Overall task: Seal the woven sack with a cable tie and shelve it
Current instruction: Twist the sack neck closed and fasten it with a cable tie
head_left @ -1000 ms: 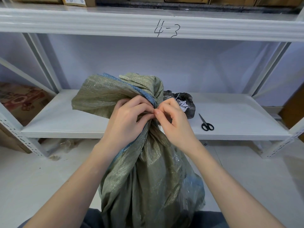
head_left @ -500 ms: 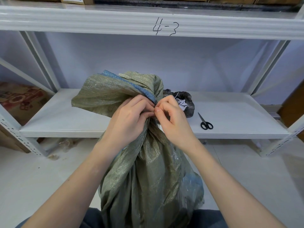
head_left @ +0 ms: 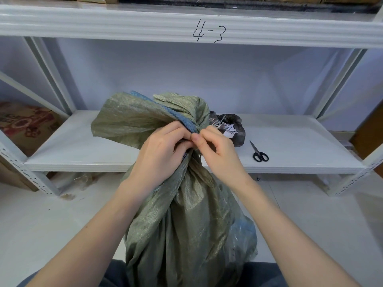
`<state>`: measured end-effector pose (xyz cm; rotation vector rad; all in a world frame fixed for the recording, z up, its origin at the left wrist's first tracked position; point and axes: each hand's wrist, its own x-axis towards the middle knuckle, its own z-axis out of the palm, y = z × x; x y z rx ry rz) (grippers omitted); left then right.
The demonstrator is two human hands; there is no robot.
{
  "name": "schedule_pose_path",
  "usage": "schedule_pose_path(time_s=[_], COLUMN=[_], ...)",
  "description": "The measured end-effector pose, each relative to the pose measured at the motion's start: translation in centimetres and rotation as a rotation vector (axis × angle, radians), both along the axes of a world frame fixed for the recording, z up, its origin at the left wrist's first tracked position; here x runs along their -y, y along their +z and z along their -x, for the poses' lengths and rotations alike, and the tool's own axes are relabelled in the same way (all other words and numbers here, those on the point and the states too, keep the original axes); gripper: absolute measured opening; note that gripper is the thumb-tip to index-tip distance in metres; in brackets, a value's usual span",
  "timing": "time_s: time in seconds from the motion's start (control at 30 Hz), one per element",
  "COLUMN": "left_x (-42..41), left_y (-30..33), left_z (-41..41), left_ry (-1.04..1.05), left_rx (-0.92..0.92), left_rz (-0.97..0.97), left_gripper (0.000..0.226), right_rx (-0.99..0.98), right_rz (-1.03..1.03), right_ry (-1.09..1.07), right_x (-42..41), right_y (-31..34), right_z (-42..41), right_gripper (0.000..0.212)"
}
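A full olive-green woven sack (head_left: pixel 186 220) with a blue hem stands on the floor between my knees, its mouth bunched into a neck. My left hand (head_left: pixel 159 152) is wrapped around that neck from the left. My right hand (head_left: pixel 215 150) pinches at the neck from the right, thumb and forefinger pressed together against my left fingertips. A thin pale strip, likely the cable tie, barely shows under my fingers. The loose top of the sack flops left above my hands. The white lower shelf (head_left: pixel 83 150) lies just behind.
Black-handled scissors (head_left: pixel 259 154) lie on the shelf to the right. A dark crumpled plastic bag (head_left: pixel 230 127) with pale strips sits behind my right hand. The upper shelf beam is marked "4-3" (head_left: pixel 207 33). A printed carton (head_left: pixel 22 125) stands at far left.
Both hands stay at the sack's neck, shifting up very slightly. My fingertips have closed tighter together. The sack itself has not moved.
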<state>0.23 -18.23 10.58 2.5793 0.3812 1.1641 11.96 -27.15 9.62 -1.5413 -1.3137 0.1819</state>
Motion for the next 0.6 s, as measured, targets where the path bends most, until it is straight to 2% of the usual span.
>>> schedule_pose_path(time_s=[0.13,0.33,0.6], left_x=[-0.1,-0.9,-0.8], left_y=[0.5,0.4,0.4], left_z=[0.2,0.5,0.6], left_ry=[-0.06,-0.024,0.021], left_rx=[-0.013,0.036,0.046], left_rz=[0.034,0.152,0.047], left_gripper=[0.006,0.006,0.003], right_rx=[-0.12,-0.265,-0.372], right_rz=[-0.029,-0.057,-0.066], right_ry=[0.098,0.056,0.027], right_x=[0.0,0.5,0.8], right_y=[0.7,1.1,1.2], right_z=[-0.1,-1.2,-0.9], right_gripper=[0.034,0.041,0.041])
